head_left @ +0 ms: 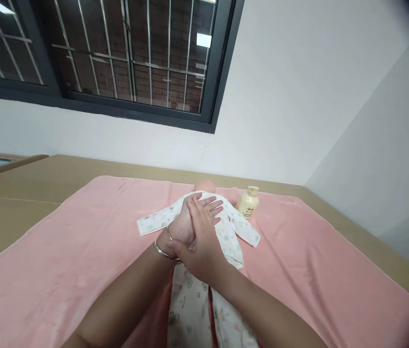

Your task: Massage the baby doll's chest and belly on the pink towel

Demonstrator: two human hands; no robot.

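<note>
A baby doll (206,186) in a white patterned romper (228,232) lies on its back on a pink blanket (81,251), head toward the wall. My left hand (180,224), with a bangle on the wrist, rests palm up above the doll's chest. My right hand (200,232) lies flat across it, palm pressed on palm, fingers spread toward the doll's head. Neither hand holds anything. The hands hide the doll's chest.
A cream lotion bottle (248,201) stands on the blanket just right of the doll's shoulder. The blanket covers a tan table (26,188) set against a white wall, with a barred window (124,58) above. The table's right edge runs along another wall.
</note>
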